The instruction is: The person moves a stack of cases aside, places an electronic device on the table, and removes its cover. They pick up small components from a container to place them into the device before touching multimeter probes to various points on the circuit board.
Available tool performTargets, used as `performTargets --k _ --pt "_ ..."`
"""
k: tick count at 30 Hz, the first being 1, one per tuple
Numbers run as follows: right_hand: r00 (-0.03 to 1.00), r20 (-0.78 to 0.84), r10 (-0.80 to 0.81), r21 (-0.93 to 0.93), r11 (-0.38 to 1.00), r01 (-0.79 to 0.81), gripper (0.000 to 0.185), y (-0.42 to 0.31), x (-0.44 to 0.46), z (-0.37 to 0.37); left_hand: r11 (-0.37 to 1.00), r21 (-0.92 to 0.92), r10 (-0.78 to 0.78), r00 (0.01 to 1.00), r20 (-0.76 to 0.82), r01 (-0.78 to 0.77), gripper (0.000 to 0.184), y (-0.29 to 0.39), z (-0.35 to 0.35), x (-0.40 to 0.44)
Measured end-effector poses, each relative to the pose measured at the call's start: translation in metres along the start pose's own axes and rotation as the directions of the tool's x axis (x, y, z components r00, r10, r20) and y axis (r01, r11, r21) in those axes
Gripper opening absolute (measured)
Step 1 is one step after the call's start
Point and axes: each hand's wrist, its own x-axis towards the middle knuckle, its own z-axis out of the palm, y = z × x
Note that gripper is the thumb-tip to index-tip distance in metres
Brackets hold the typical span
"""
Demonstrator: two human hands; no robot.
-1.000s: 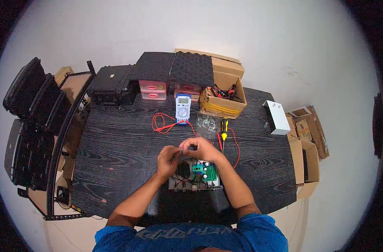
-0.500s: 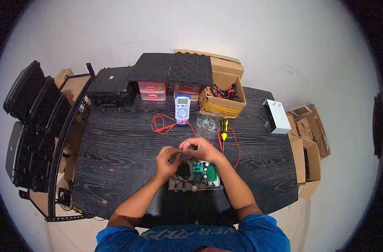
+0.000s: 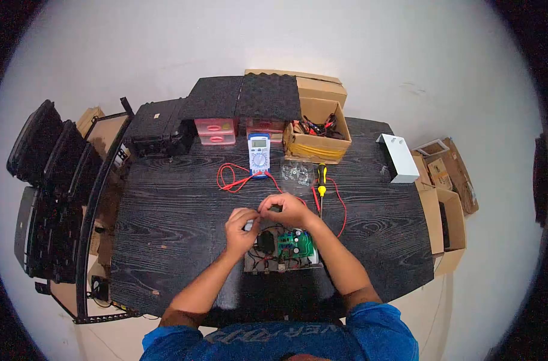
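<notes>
Both hands meet above the far edge of an opened electronics chassis [image 3: 271,266], their fingertips pinched together. My left hand [image 3: 240,230] is closed, thumb against fingers. My right hand [image 3: 286,209] is closed too, its tips touching those of the left. What they hold between them is too small to make out. Inside the chassis are a green circuit board [image 3: 296,243], a round black part [image 3: 265,242] and several wires. A yellow-and-black screwdriver [image 3: 322,180] lies beyond my right hand, beside a clear bag of small metal hardware [image 3: 297,174].
A multimeter [image 3: 259,157] with red leads [image 3: 230,183] lies at the back. Behind it stand pink drawers [image 3: 216,131], a black case [image 3: 158,127] and a cardboard box of cables [image 3: 316,141]. A white metal cover [image 3: 399,159] sits at the right of the table [image 3: 171,234].
The hands stay pinched together over the chassis with only slight finger movement. The whole view has shifted and tilted a little.
</notes>
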Motion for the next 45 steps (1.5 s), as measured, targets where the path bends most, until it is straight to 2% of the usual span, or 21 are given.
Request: performTargets --k 8,11,14,20,32,38,41,45 --pt "0.997 -0.007 0.079 0.009 0.997 -0.079 0.011 -0.001 -0.002 0.005 0.999 0.009 0.044 0.999 -0.005 -0.044 0.018 -0.002 0.002 -0.001" --pt "0.994 -0.082 0.070 0.106 0.992 -0.061 0.009 -0.011 -0.001 0.010 1.000 0.018 0.010 1.000 0.002 -0.010 0.018 0.003 0.002 0.000" --pt "0.996 -0.081 0.035 0.029 0.999 -0.032 0.011 -0.017 -0.002 0.007 1.000 0.019 0.022 1.000 -0.010 -0.022 0.018 0.001 0.003 -0.001" --pt "0.994 -0.074 -0.086 -0.199 0.977 0.070 0.014 -0.020 -0.003 0.005 0.998 -0.021 -0.050 0.998 0.029 0.051 0.020 0.003 -0.001 0.001" --pt "0.994 -0.060 -0.087 -0.271 0.960 0.068 0.017 -0.023 -0.004 0.004 1.000 -0.006 -0.031 0.999 0.008 0.031 0.019 -0.004 0.003 -0.001" --pt "0.997 -0.075 -0.027 -0.239 0.971 0.008 0.018 -0.024 -0.005 0.005 1.000 -0.001 -0.025 1.000 0.015 0.025 0.020 0.000 0.001 0.000" --pt "0.996 -0.078 0.034 -0.145 0.988 -0.045 0.015 -0.028 -0.006 0.006 0.999 -0.018 -0.029 0.999 0.018 0.030 0.019 0.006 0.000 0.002" --pt "0.995 -0.048 0.085 -0.115 0.989 -0.090 0.009 -0.034 -0.008 0.006 1.000 0.005 0.006 1.000 0.028 -0.006 0.017 0.009 -0.002 0.004"
